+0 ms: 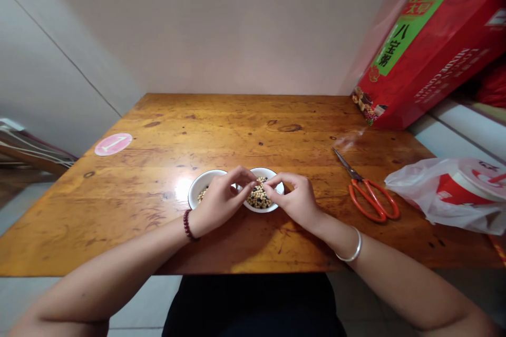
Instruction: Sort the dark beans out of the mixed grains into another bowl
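Two small white bowls stand side by side on a wooden table [118, 205]. The right bowl [272, 175] holds a heap of pale beans [259, 197] mixed with a few dark ones. The left bowl [197, 187] shows only a few pale beans. My left hand [221, 200] reaches over the left bowl, its fingers pinched together above the beans in the right bowl. My right hand [294, 197] comes in from the right, thumb and forefinger pinched at the same heap. What each pinch holds is too small to see.
Orange-handled scissors [369, 192] lie shut to the right of the bowls. A white plastic bag [446, 195] with a red-and-white cup lies at the right edge. A red and green carton [430, 47] leans at the back right. A pink round sticker [113, 144] marks the left side.
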`<state>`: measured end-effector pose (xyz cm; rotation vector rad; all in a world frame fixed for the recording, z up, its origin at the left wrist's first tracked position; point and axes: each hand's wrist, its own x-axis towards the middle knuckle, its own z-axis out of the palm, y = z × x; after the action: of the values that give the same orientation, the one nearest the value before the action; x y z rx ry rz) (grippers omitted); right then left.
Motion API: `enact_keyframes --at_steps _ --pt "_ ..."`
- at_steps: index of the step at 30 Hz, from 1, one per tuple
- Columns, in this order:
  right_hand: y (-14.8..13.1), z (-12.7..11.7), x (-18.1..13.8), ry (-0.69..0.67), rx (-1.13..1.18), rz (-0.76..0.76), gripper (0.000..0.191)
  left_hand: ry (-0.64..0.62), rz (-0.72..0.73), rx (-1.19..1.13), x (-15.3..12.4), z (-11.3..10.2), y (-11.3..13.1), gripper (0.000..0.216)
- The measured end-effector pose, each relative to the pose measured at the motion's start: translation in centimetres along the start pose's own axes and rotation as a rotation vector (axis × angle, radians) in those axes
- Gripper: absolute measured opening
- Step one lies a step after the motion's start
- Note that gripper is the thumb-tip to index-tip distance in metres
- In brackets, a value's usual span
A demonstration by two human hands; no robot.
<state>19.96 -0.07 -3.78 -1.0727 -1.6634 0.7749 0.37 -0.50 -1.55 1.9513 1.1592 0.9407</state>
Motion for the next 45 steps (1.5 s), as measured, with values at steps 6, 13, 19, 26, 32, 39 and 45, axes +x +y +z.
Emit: enact_keyframes --at_steps 6,13,19,26,32,39,45 --pt "0.2 0.2 0.0 -0.016 0.022 -0.035 0.006 0.008 -0.014 -0.006 0.0 0.0 -0.1 0.014" --pt "0.6 0.3 0.0 0.029 0.03 -0.025 0.007 0.058 0.03 0.046 0.0 0.0 -0.6 0.014" --pt "0.5 0.2 0.0 0.002 0.009 -0.067 0.009 0.058 0.051 0.032 0.1 0.0 -0.4 0.015" --pt "0.0 0.0 0.0 -0.07 -0.098 -0.096 0.007 0.071 0.064 0.045 -0.2 0.1 -0.4 0.014" --pt "0.2 0.3 -0.1 -0.079 -0.121 -0.109 0.01 0.055 0.08 0.087 -0.2 0.2 -0.5 0.014" --pt "0.7 0.6 -0.1 -0.079 -0.011 -0.004 0.012 0.116 0.119 0.115 -0.2 0.3 -1.2 0.011" --pt "0.7 0.8 0.2 -0.092 0.219 0.21 0.02 0.168 0.156 0.112 -0.2 0.3 -1.2 0.009"
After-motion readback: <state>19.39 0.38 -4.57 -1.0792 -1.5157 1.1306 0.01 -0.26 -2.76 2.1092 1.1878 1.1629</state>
